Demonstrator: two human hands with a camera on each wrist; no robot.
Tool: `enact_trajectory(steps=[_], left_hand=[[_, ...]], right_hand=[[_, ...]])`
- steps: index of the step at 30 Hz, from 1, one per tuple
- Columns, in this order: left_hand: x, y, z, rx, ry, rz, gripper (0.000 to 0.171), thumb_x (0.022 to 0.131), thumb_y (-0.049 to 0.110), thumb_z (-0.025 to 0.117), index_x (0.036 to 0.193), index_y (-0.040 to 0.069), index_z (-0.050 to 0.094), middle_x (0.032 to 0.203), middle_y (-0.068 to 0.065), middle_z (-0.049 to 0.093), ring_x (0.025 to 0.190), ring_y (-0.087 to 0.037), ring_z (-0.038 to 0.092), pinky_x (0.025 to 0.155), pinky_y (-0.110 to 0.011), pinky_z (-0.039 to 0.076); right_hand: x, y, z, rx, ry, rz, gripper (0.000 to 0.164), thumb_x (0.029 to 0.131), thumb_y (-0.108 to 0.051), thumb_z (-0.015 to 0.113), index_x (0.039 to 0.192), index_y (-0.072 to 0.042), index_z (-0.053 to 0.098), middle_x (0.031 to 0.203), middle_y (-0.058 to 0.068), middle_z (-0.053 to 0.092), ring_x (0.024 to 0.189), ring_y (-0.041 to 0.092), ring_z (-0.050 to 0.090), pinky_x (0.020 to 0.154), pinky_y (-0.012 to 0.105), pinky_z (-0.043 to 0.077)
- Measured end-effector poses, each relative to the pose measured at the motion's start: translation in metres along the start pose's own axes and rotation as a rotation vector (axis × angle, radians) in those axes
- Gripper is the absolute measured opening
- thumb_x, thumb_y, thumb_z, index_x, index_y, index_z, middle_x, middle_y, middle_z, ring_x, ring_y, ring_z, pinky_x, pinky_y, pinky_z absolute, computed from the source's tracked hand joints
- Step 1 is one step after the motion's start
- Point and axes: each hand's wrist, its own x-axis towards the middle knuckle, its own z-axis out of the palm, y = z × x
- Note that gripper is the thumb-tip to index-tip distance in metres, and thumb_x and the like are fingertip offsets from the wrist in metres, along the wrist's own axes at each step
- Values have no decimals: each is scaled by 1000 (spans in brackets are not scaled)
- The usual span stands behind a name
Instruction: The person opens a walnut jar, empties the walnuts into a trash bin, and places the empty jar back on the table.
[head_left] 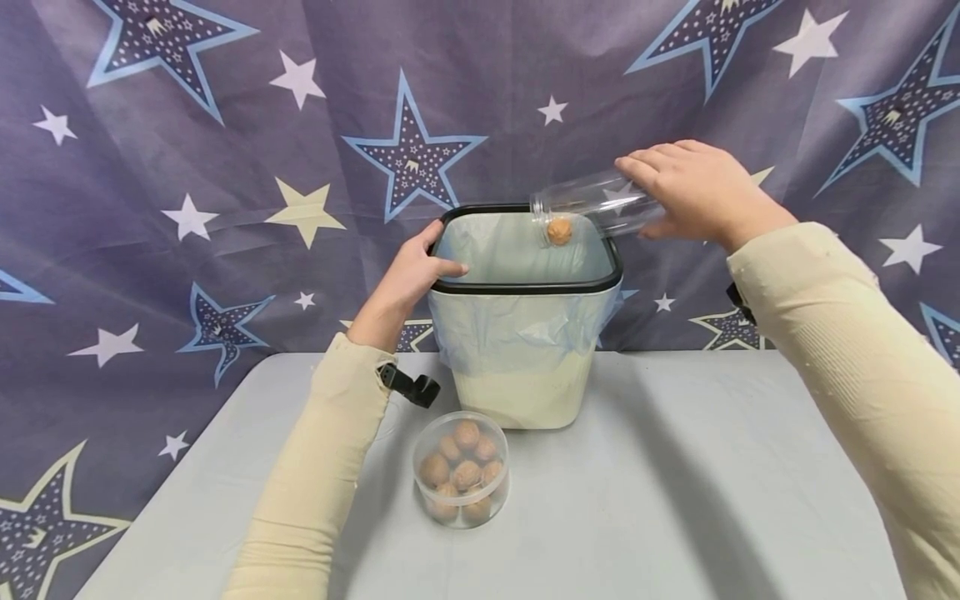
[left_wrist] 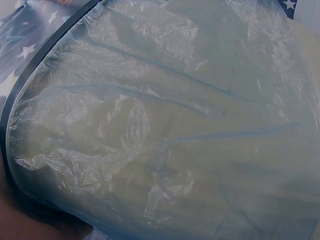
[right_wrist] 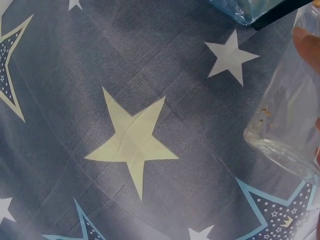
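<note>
My right hand (head_left: 693, 187) holds a clear plastic jar (head_left: 600, 200) tipped nearly on its side, its mouth over the trash bin (head_left: 525, 392). One walnut (head_left: 559, 231) shows at the lower edge of that mouth; whether it is still inside, I cannot tell. In the right wrist view a few brown crumbs cling inside the jar (right_wrist: 280, 120) near its base. With the thumb over the inner side, my left hand (head_left: 412, 275) grips the bin's black rim (head_left: 525, 289). A thin bluish liner bag (head_left: 517, 329) is folded over the bin's wall. The bin's bottom is hidden.
A round clear tub (head_left: 461, 471) with several walnuts stands on the white table (head_left: 600, 517), just in front of the bin. Behind the table hangs a grey-purple cloth (head_left: 495, 100) printed with stars.
</note>
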Motion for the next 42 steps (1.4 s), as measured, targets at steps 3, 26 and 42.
enact_trajectory(steps=[3, 26, 42], left_hand=[[0, 0, 0, -4, 1, 1, 85, 82, 2, 65, 151, 7, 15, 158, -5, 12, 144, -14, 7, 116, -31, 15], [1, 0, 1, -17, -5, 15, 85, 82, 2, 65, 151, 6, 15, 158, -5, 12, 144, -14, 7, 116, -30, 15], [2, -1, 0, -4, 0, 0, 86, 82, 3, 66, 151, 7, 15, 158, -4, 13, 144, -14, 7, 116, -32, 16]], right_hand=[[-1, 1, 0, -18, 19, 0, 84, 59, -19, 83, 129, 9, 47, 124, 26, 55, 112, 42, 50, 97, 53, 39], [-2, 1, 1, -39, 72, -63, 83, 57, -15, 84, 128, 9, 47, 123, 25, 55, 112, 41, 50, 97, 51, 38], [0, -1, 2, -24, 35, -86, 83, 58, -14, 85, 129, 7, 47, 123, 24, 56, 112, 40, 52, 97, 51, 39]])
